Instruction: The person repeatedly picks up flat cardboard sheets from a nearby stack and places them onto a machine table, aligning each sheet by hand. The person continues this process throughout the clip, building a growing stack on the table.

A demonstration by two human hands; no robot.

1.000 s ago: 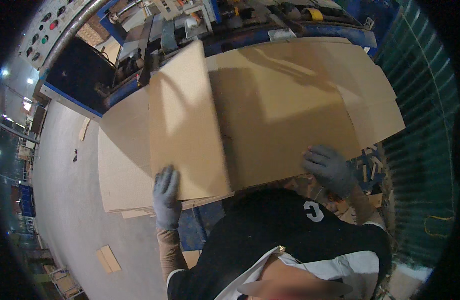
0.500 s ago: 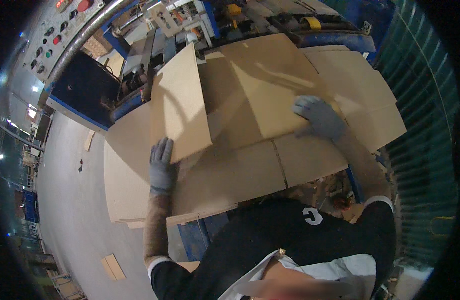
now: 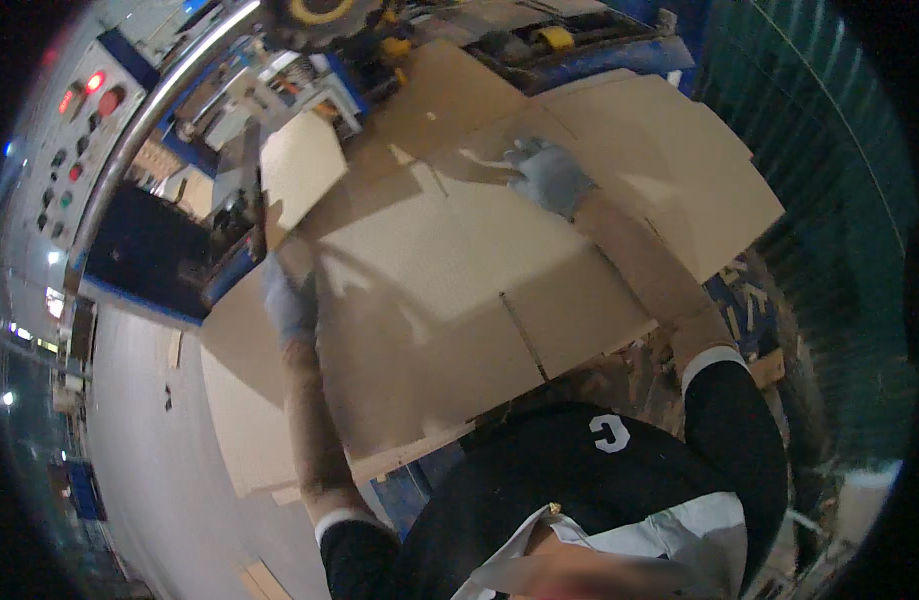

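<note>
A person in a black top (image 3: 569, 470) is near a wide, flat pile of tan cardboard (image 3: 419, 290). The top sheet has a dark slit on its near side. Scraps (image 3: 754, 300) lie low down on the right. On the left is a grey floor (image 3: 159, 450) with a tan strip (image 3: 264, 582) on it. The gloved left hand (image 3: 291, 295) is by a pale raised flap (image 3: 304, 165); it looks blurry, so I can't tell if its fingers grip. The gloved right hand (image 3: 549, 178) has loose, spread fingers, holding nothing. Farther off, a brown sheet (image 3: 439, 90) reaches a blue machine (image 3: 609, 62). A button panel (image 3: 74, 150) stands far left, and a bumpy green wall (image 3: 829, 200) on the right.
</note>
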